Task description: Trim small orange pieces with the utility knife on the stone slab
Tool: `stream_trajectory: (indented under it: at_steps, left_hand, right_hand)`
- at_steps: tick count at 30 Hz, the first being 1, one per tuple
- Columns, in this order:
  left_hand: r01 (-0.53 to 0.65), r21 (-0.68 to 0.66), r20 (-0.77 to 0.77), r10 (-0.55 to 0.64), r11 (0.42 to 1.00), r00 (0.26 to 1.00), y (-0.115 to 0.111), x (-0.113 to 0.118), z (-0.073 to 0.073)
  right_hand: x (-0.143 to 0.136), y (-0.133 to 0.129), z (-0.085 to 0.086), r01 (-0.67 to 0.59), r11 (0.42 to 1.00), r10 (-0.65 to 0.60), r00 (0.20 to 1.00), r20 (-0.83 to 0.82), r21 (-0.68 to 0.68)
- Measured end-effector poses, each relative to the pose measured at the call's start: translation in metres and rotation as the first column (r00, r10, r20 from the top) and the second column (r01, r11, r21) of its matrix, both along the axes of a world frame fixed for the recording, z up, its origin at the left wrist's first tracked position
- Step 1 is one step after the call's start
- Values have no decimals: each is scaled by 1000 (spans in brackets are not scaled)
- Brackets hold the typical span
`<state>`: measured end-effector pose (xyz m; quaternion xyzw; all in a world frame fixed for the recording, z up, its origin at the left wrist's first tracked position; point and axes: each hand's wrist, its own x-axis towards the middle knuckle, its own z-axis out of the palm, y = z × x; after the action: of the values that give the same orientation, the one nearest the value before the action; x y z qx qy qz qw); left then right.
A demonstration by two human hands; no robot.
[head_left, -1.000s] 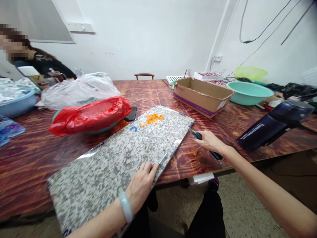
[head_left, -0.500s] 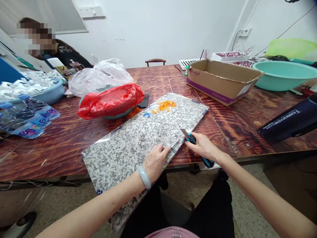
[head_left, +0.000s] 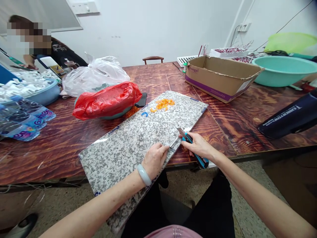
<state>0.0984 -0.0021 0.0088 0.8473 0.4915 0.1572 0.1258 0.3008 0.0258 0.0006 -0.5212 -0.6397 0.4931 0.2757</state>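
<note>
My left hand [head_left: 154, 159] pinches one end of a thin silvery rod [head_left: 174, 142] over the right edge of a speckled stone slab [head_left: 123, 145]. In my right hand [head_left: 198, 145] is a blue and black utility knife [head_left: 201, 161], its blade out and pointing up-left, close to the rod's far end. Whether blade and rod touch is hard to tell. Orange pieces [head_left: 162, 104] lie in a loose pile on the slab's upper part, with a small blue piece [head_left: 144, 114] beside them.
Left of the slab are a red bag [head_left: 106, 99] over a bowl, a white plastic bag [head_left: 96, 74] and bottles [head_left: 27, 119]. To the right stand a cardboard box [head_left: 220, 77], a green basin [head_left: 282, 71] and a dark cylinder [head_left: 289, 115]. A person sits at the back left.
My right hand has moved slightly left with the knife, whose handle is tilted a little differently. The view has shifted slightly. At the back left, the person's hand now shows.
</note>
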Motion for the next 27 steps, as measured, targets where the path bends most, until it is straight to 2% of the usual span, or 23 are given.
stream_trajectory:
  at_steps: [6, 12, 27]
  left_hand:
    - [-22, 2, 34, 22, 1000, 999, 3, 2, 0]
    - [-14, -14, 5, 14, 1000, 1000, 4, 2, 1]
    - [-29, -51, 44, 31, 998, 999, 5, 2, 3]
  right_hand:
    - [0, 2, -4, 0, 1000, -1, 1000, -31, -22]
    - [0, 3, -8, -8, 999, 6, 998, -70, -36]
    - [-2, 1, -2, -2, 996, -4, 998, -70, -86]
